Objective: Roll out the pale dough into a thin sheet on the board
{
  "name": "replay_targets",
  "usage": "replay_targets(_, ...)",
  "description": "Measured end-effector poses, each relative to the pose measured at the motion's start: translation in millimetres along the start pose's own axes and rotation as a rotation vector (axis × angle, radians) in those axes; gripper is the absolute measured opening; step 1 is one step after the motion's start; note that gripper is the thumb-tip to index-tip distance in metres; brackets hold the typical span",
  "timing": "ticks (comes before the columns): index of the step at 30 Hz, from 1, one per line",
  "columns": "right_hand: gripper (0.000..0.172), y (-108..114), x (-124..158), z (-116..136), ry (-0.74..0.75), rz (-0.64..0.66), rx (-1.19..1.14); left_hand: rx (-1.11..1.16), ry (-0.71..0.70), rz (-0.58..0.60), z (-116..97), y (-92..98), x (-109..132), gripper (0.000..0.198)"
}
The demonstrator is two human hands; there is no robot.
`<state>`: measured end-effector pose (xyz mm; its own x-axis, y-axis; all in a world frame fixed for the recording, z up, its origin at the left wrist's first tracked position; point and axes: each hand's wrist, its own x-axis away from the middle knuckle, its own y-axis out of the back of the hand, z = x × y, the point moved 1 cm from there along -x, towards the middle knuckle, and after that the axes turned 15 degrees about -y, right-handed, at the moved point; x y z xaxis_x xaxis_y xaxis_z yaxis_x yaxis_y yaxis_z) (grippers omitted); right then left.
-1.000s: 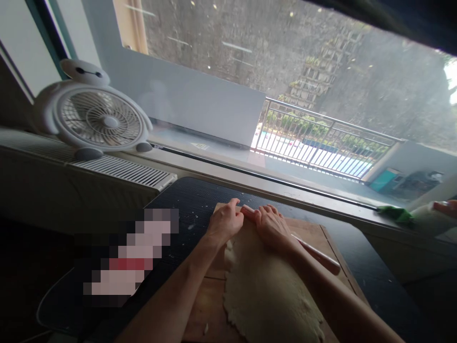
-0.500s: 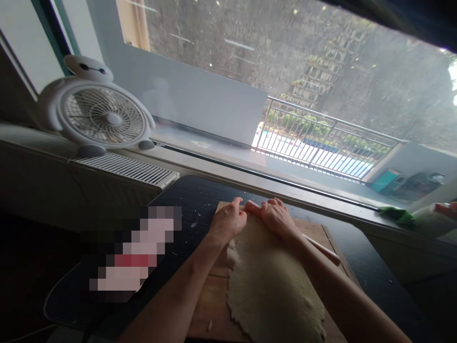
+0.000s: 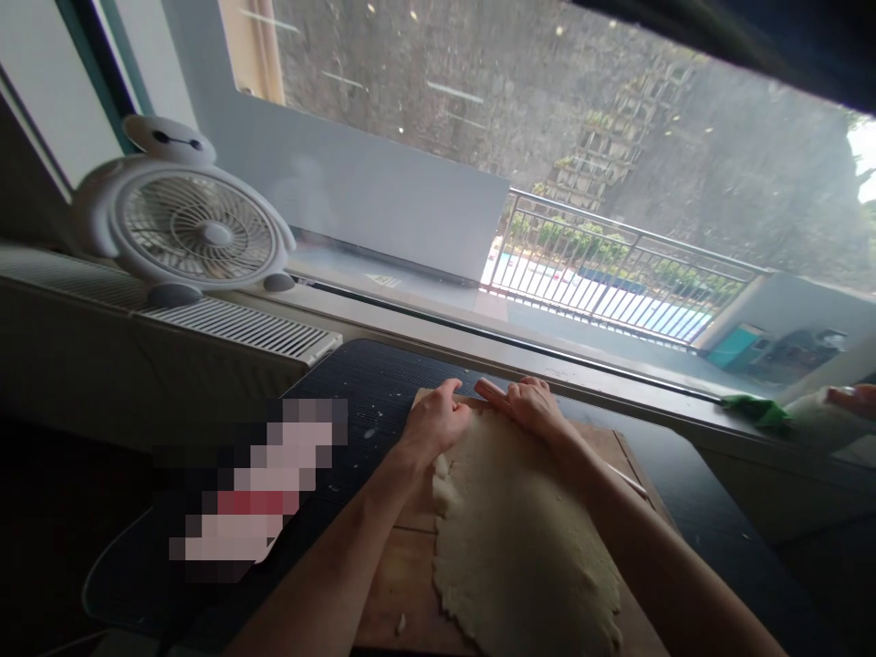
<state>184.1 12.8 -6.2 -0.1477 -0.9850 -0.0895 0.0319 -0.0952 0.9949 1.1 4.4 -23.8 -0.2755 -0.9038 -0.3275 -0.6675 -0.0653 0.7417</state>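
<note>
A large, thin sheet of dough (image 3: pixel 524 538) with ragged edges lies on the wooden board (image 3: pixel 401 570). My right hand (image 3: pixel 537 409) is wrapped around a slim rolling pin (image 3: pixel 490 392) at the dough's far end. The pin lies slantwise, its other end showing beyond my right forearm. At the dough's far left corner is my left hand (image 3: pixel 434 424), its thumb and forefinger apart with a gap between them. The remaining left fingers are partly hidden, and I see nothing held there.
The board rests on a dark table (image 3: pixel 356 401) with pale specks. A pixelated patch (image 3: pixel 260 493) covers something at left. Beyond are a white fan (image 3: pixel 205 228) on a radiator (image 3: pixel 274 328), a large window and its sill. A green cloth-like thing (image 3: pixel 756 411) lies at right.
My right hand and the rolling pin have shifted slightly to the right, away from my left hand. The gap between my left thumb and forefinger shows more clearly.
</note>
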Motion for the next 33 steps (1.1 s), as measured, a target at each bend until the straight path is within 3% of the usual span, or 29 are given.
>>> replay_targets(6, 0.037, -12, 31, -8, 0.026, -0.298, -0.398, 0.124, -0.066, 0.003, 5, -5.3, 1, 0.058)
replay_targets(10, 0.036, -11, 42, -10, 0.016, -0.272, -0.500, 0.141, -0.058, -0.012, -1, -2.9, 4, 0.056)
replay_targets(14, 0.033, 1, 67, -32, 0.073, -0.243, -0.429, 0.148, -0.026, -0.023, -3, 0.8, 4, 0.054)
replay_targets(17, 0.031, 4, 94, -53, 0.023, -0.223, -0.348, 0.136, -0.049, -0.026, -1, -0.7, 4, 0.052)
replay_targets(19, 0.032, 3, 102, -54, -0.011, -0.187, -0.297, 0.101, -0.062, -0.018, 0, -3.4, 4, 0.050)
replay_targets(22, 0.035, 2, 86, -32, -0.011, -0.127, -0.223, 0.046, -0.077, -0.007, 1, -7.0, 5, 0.049)
replay_targets(25, 0.031, 6, 44, -7, 0.016, -0.091, -0.087, 0.039, -0.098, -0.017, 1, -7.6, 4, 0.049)
replay_targets(28, 0.036, 13, 12, 1, -0.055, 0.024, 0.027, 0.031, -0.087, -0.020, 0, -5.4, 4, 0.049)
replay_targets(30, 0.036, 14, 14, 2, -0.061, 0.065, 0.046, 0.027, -0.079, -0.008, -1, -3.9, 4, 0.048)
replay_targets(33, 0.034, 7, 41, 6, 0.021, -0.027, -0.010, 0.029, -0.093, -0.001, -4, -3.4, 5, 0.048)
